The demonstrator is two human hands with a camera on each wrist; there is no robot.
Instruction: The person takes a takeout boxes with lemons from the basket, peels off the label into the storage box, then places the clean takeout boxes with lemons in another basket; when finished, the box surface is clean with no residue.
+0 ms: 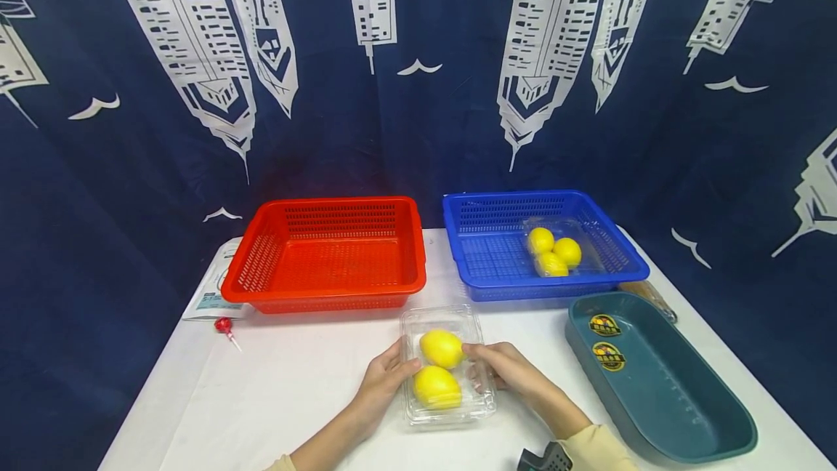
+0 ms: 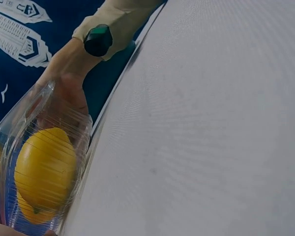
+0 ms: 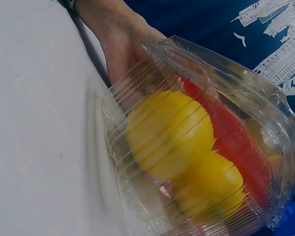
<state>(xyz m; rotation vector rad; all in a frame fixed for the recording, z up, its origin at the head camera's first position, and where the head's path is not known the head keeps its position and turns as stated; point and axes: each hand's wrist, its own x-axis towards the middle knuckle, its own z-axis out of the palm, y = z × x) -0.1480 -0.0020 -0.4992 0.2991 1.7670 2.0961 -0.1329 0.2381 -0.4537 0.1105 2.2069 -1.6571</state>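
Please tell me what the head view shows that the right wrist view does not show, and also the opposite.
Only the head view shows the blue basket with its pack of lemons, the teal tray and the right hand. Only the right wrist view shows closely the ribbed wall of the clear container. Both share the left hand at the container, its two lemons and the red basket.

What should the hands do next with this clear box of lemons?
Probably lift the clear box toward the blue basket: both hands, left hand and right hand, grip its sides, and a similar box of lemons already sits there, while the red basket holds none.
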